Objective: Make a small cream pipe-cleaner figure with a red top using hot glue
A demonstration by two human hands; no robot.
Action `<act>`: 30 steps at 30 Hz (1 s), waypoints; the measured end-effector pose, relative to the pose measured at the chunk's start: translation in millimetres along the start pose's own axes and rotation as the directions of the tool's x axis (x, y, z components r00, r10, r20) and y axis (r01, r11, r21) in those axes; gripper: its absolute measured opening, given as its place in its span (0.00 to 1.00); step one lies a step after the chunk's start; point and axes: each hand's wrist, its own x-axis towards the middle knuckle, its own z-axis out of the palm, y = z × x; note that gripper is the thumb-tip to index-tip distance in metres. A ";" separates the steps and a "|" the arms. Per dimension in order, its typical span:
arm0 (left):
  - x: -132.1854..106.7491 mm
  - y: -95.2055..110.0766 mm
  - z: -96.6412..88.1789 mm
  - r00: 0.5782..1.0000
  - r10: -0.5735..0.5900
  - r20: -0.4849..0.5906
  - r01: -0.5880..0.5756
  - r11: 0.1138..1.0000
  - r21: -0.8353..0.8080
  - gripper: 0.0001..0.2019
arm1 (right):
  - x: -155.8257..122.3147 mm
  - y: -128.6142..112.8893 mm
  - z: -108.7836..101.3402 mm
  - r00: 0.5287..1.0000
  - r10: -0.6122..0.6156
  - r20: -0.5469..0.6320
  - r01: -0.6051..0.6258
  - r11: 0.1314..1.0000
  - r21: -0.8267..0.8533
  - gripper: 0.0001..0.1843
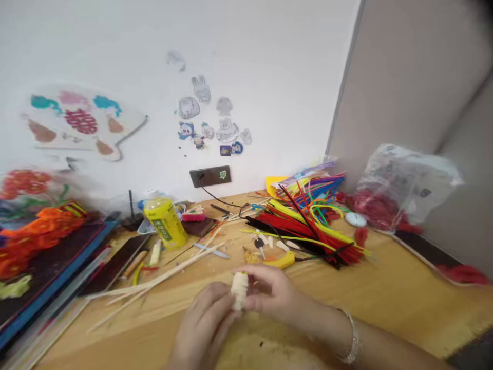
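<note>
A small cream bundle of wound chenille stem (pixel 239 291) sits between my hands near the front of the wooden table (pixel 385 303). My left hand (pixel 202 324) pinches it from below and to the left. My right hand (pixel 269 290), with a silver bangle (pixel 351 338) on the wrist, holds it from the right. Part of the bundle is hidden by my fingers. Just beyond my right hand lies a yellow banana-shaped chenille piece (pixel 281 260).
A large heap of red, yellow, black and blue chenille stems (pixel 308 231) lies behind my hands. Long pale sticks (pixel 154 277), a yellow bottle (pixel 165 223), a clear bag with red material (pixel 400 190) and colourful craftwork on dark boards (pixel 38 236) surround them. A white wall rises behind.
</note>
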 end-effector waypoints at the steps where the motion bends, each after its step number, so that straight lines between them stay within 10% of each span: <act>1: -2.3 -1.3 1.5 1.000 0.020 0.010 -0.020 1.000 0.003 0.07 | 0.1 -0.7 1.1 0.999 -0.015 -0.029 0.015 1.000 -0.013 0.25; 8: 4.1 8.8 -0.6 0.985 -0.122 0.123 0.120 0.993 0.021 0.06 | -2.0 -2.4 7.6 0.996 -0.061 -0.059 0.066 0.995 0.080 0.15; 20: -0.7 18.4 3.7 0.938 -0.338 -0.075 0.310 0.916 -0.254 0.16 | -2.2 6.3 4.9 0.995 -0.057 -0.077 0.069 0.984 0.162 0.22; 27: -2.0 26.9 7.4 0.695 -0.694 0.189 0.587 0.395 -0.707 0.06 | -3.3 -7.8 -9.1 0.972 -0.233 -0.020 0.219 0.937 -0.274 0.21; 30: 9.6 28.8 3.0 0.679 -0.664 0.314 0.602 0.259 -0.755 0.08 | -2.3 -10.7 -10.2 0.965 -0.262 0.005 0.247 0.901 -0.358 0.19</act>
